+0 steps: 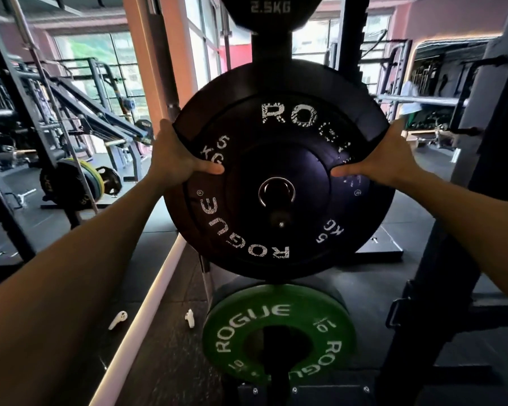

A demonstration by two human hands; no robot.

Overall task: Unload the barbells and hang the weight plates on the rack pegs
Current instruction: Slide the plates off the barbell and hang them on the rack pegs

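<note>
Floor: dark rubber gym matting (pixel 170 341), with two white earbuds (pixel 117 320) lying on it beside a pale strip. Windows behind; other racks at left. You hold the black 5 kg plate (pixel 279 177) upright at the rack upright (pixel 272 48), your left hand (pixel 178 153) and right hand (pixel 389 155) clamped on its opposite rims, thumbs on the face. The peg tip (pixel 280 221) shows just below the plate's hole. Below hangs a green 10 plate (pixel 279 326); a 2.5KG plate (pixel 270 10) above is cropped. Your fingers are hidden behind the rim.

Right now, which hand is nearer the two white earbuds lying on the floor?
Left. The left hand grips the black 5 kg plate's left edge, above the earbuds; the right hand grips the far edge.
</note>
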